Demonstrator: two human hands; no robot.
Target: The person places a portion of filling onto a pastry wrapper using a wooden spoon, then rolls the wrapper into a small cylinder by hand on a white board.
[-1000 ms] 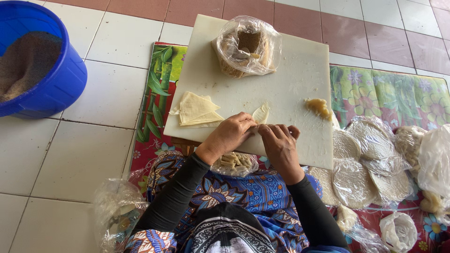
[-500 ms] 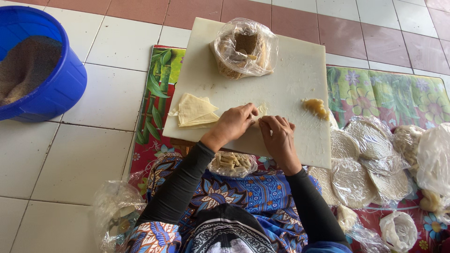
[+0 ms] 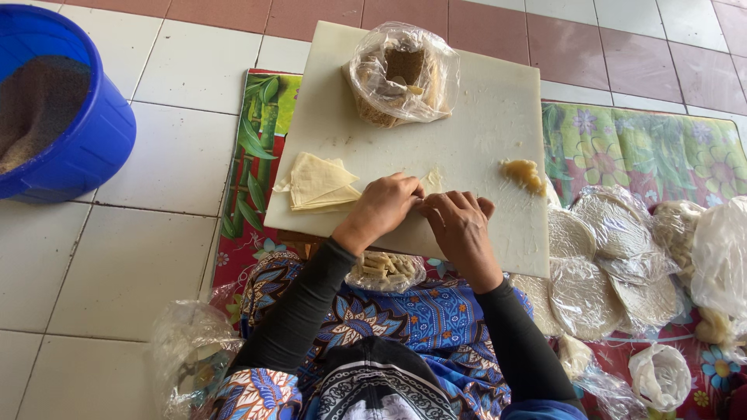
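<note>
1. Nearest to us, in the lap, a clear bag of cut pale pieces (image 3: 387, 270) lies on the patterned blue cloth (image 3: 405, 319), just under the near edge of the board.
2. Our left hand (image 3: 381, 208) and right hand (image 3: 459, 229) meet at the near edge of the white cutting board (image 3: 482, 117), both curled down with fingertips pinching a thin pastry sheet (image 3: 430, 181). Only a small pale flap shows past the fingers, pointing away from us; we cannot tell its long axis, since the hands cover most of it.
3. Just left of the left hand lies a stack of folded pastry triangles (image 3: 317, 183), its points facing left and towards the far edge.
4. To the right on the board sits a yellow dab of filling (image 3: 523, 173).
5. At the far edge stands a plastic bag of wrappers (image 3: 402, 74).
6. Compared with half a second ago, the hands remain in the same spot, and the visible flap looks much the same.
</note>
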